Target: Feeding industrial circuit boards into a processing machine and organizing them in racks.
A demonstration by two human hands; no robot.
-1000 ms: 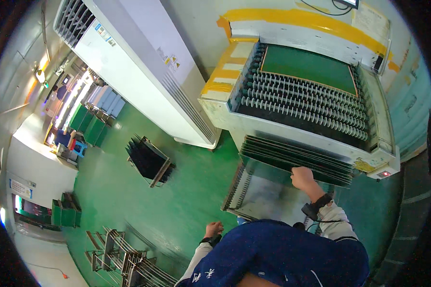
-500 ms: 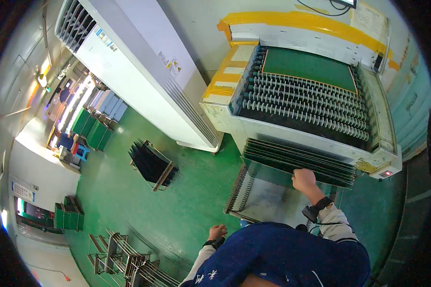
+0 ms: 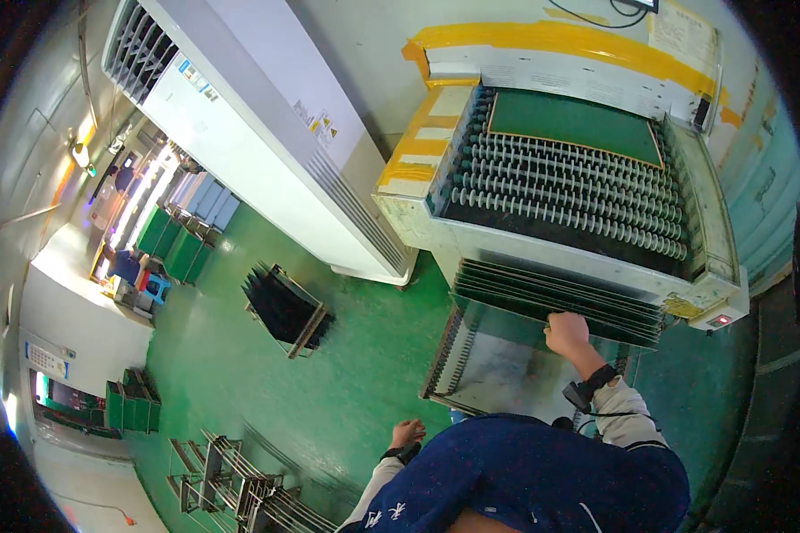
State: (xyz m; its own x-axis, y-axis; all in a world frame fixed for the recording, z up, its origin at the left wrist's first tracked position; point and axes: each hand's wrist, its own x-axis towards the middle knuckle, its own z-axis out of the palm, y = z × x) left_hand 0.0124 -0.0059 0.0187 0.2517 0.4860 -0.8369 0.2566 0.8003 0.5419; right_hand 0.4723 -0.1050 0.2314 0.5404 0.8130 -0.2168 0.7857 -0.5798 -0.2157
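Right hand [image 3: 567, 335] sits at dark panels [image 3: 551, 298] along the rack [image 3: 438, 361]'s far edge, likely stiff, best edge-held; can't tell its grip, nor the left hand [image 3: 407, 433]'s!

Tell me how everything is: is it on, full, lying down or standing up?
Right hand: closed at the edge of the dark panels
Left hand: fingers curled, nothing seen in it
Dark panels: standing in a row
Green board: lying flat on the rollers
Rollers: partly covered; turning or not, can't tell
Red light: lit
Floor rack: holding dark sheets
White cabinet: standing upright
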